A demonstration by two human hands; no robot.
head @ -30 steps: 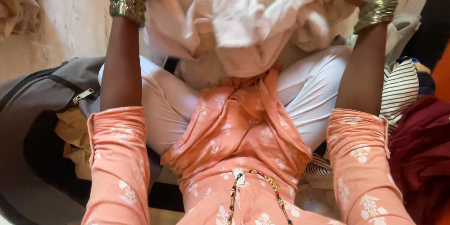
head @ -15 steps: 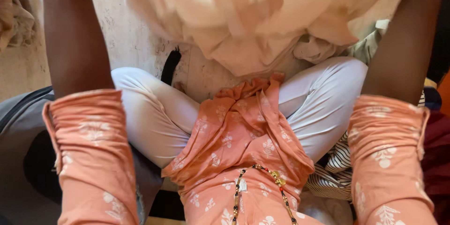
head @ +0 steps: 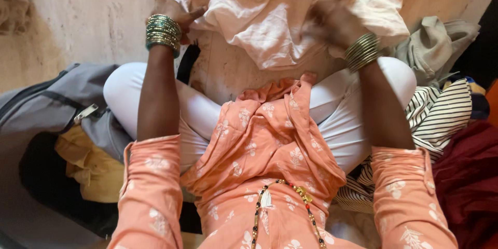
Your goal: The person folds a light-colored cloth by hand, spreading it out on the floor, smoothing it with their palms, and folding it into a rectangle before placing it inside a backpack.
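I'd keep both hands, left hand (head: pixel 179 16) and right hand (head: pixel 332 23), fingers apparently closed on the pale cloth (head: pixel 275 15), pulling evenly to flatten it.

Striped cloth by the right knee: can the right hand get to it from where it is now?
Probably yes. The right hand grips the pale cloth, so it would need to let go first. The striped cloth lies uncovered beside that forearm, with nothing between them.

Warm, soft light is spread over the picture. The pale cloth (head: pixel 290 15) at the top is lit brightest. The right hand (head: pixel 332 23) is blurred. Dark shadow is seen inside the grey bag (head: pixel 57 98) at lower left.
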